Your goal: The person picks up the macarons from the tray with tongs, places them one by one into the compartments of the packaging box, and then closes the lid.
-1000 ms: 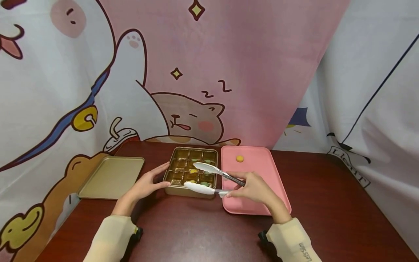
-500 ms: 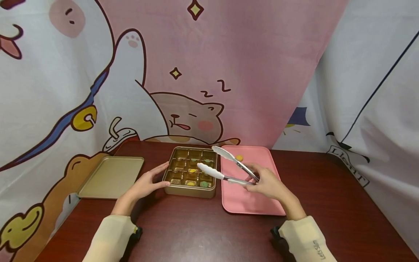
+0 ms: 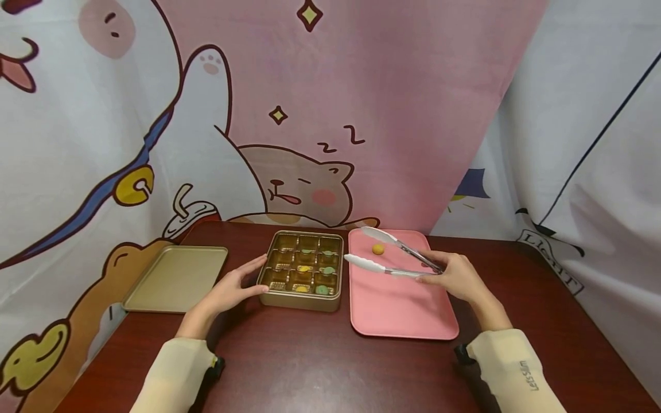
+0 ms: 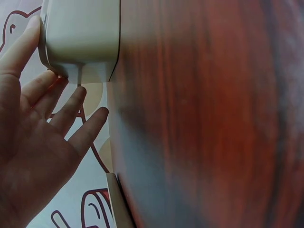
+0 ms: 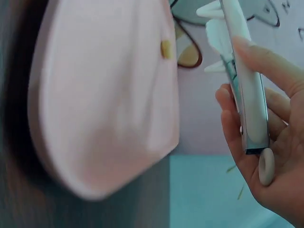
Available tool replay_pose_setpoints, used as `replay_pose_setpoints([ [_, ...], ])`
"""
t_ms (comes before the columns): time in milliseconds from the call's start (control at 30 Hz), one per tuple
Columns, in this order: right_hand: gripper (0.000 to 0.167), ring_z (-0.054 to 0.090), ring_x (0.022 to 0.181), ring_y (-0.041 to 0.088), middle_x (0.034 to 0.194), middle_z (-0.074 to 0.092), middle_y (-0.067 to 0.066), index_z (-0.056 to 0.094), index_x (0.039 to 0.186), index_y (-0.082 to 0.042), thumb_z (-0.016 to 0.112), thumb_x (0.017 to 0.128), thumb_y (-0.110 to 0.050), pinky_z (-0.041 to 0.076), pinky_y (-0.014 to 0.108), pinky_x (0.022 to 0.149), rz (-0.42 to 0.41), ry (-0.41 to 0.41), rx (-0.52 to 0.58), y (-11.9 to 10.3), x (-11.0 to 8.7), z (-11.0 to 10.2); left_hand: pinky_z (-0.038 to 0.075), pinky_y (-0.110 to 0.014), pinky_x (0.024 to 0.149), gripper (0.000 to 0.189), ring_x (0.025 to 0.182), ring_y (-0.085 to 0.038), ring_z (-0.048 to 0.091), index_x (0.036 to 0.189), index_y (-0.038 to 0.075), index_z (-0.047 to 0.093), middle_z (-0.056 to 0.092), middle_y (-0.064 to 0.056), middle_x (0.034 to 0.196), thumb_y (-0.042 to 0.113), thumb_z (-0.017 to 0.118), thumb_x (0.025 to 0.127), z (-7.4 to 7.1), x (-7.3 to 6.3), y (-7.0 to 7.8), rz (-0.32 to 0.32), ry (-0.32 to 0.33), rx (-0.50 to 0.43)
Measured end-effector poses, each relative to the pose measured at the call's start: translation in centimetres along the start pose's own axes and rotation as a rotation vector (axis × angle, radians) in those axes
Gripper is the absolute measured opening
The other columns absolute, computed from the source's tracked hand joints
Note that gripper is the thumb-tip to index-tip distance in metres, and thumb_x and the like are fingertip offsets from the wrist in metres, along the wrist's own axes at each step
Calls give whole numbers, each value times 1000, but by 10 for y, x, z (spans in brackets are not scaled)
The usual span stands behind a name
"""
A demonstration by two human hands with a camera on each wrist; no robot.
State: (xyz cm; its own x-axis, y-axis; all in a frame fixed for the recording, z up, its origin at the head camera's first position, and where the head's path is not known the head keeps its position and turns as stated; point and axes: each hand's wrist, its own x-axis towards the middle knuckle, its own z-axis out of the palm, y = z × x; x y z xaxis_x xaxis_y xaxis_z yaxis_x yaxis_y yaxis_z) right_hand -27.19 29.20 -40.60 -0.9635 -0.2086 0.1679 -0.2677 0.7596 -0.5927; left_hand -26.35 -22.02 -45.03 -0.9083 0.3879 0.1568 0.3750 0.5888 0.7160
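My right hand (image 3: 459,278) holds a pair of tongs (image 3: 365,263) with white scalloped tips and metal arms. The tongs are spread apart over the pink tray (image 3: 403,315), nothing between their tips. Beyond them on the tray lies a small round yellow piece (image 3: 378,249). In the right wrist view, thumb and fingers wrap the tongs' handle (image 5: 254,109). Left of the tray stands a gold box (image 3: 299,302) with a divided insert, several compartments holding green and yellow pieces. My left hand (image 3: 229,291) rests at its left side, fingers mostly straight, thumb at the front corner.
A flat gold lid (image 3: 175,281) lies on the dark wood table (image 3: 310,361) to the left. A cartoon-printed cloth (image 3: 413,115) hangs behind the table and along its sides.
My right hand has moved right with the tongs, from over the gold box to over the pink tray. A green piece shows in the box's front right compartment. The left hand stays put.
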Motion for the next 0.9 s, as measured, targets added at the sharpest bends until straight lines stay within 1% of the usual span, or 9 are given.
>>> replay_pose_setpoints([
  [100,65,58,85,21,116,72,20,66,131,-4,88,76,-29,46,25,69,23,2,-4,17,4,-5,28,-63,116,76,149,-41,27,153,2,37,32,-19,162,27,73,91,0,1,1,-3,-1,-3],
  [167,63,57,83,20,114,73,19,66,131,-4,87,76,-29,45,23,66,40,-1,-12,27,6,-7,28,-63,116,76,149,-41,27,154,2,37,32,-19,162,28,73,91,0,1,1,-1,-1,-2],
  [267,62,59,84,20,114,73,20,67,130,-4,87,77,-29,48,26,69,64,-9,-30,38,8,-8,27,-62,116,76,149,-42,27,153,2,37,32,-19,161,28,73,91,0,1,1,2,0,-7],
  [367,60,61,89,24,113,73,21,67,129,-5,86,77,-29,49,32,73,84,-23,-49,46,9,-9,27,-62,117,76,149,-41,28,153,2,37,32,-18,161,26,73,91,0,1,1,-1,-1,-2],
  [500,57,64,97,29,117,72,22,68,128,-6,85,78,-30,51,40,79,119,-42,-83,52,11,-8,27,-62,117,75,149,-40,28,153,2,37,32,-17,162,26,73,92,0,0,1,-7,1,1],
  [667,54,64,102,34,119,70,25,68,129,-8,83,80,-29,51,48,81,174,-70,-97,54,13,-6,27,-62,116,76,150,-40,28,153,3,37,33,-17,162,29,73,91,0,-1,0,-10,2,1],
  [767,53,64,103,35,119,70,25,69,128,-9,82,80,-28,51,48,80,176,-65,-110,54,14,-6,28,-62,116,76,150,-40,28,154,3,37,33,-17,161,29,73,91,0,-1,0,-9,3,3],
  [900,53,65,101,34,118,70,25,70,127,-8,83,80,-28,50,46,79,171,-56,-119,55,13,-6,29,-61,116,76,149,-40,28,153,2,37,33,-16,162,28,72,92,2,0,1,-2,3,1],
])
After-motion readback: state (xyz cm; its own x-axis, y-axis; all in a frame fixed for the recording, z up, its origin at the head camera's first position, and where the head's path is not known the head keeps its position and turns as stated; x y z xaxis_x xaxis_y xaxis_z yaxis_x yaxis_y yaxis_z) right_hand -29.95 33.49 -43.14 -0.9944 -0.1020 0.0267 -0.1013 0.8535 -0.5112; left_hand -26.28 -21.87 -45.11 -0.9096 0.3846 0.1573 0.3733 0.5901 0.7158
